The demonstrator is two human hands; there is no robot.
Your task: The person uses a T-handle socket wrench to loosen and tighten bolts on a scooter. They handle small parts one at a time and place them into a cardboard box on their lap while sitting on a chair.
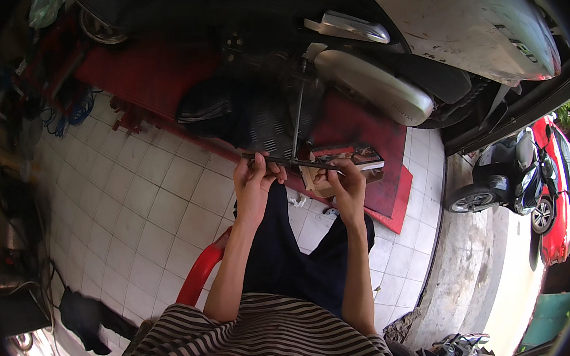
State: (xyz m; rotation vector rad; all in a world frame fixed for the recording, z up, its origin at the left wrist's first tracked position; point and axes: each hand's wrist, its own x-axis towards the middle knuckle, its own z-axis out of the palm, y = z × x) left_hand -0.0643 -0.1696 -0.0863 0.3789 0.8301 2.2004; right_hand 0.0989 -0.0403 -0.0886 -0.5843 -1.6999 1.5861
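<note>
Both my hands grip the crossbar of a long T-handle wrench (pixel 299 117). My left hand (pixel 252 187) is closed around the bar's left end, and my right hand (pixel 349 187) pinches the right end. From the middle of the bar, the thin shaft runs away from me to the underside of a motor scooter. Its far tip is lost in shadow near the scooter's silver engine cover (pixel 375 83). Below the bar, close to my right hand, an open cardboard box (pixel 320 187) lies on the red lift platform (pixel 399 198).
Under me is a red plastic stool (pixel 201 270) on white floor tiles (pixel 157 223). Blue cable (pixel 81 109) lies coiled at the far left, and a black cloth (pixel 87 319) at the near left. Outside on the right stand a parked motorbike (pixel 512 175) and a red car (pixel 554 246).
</note>
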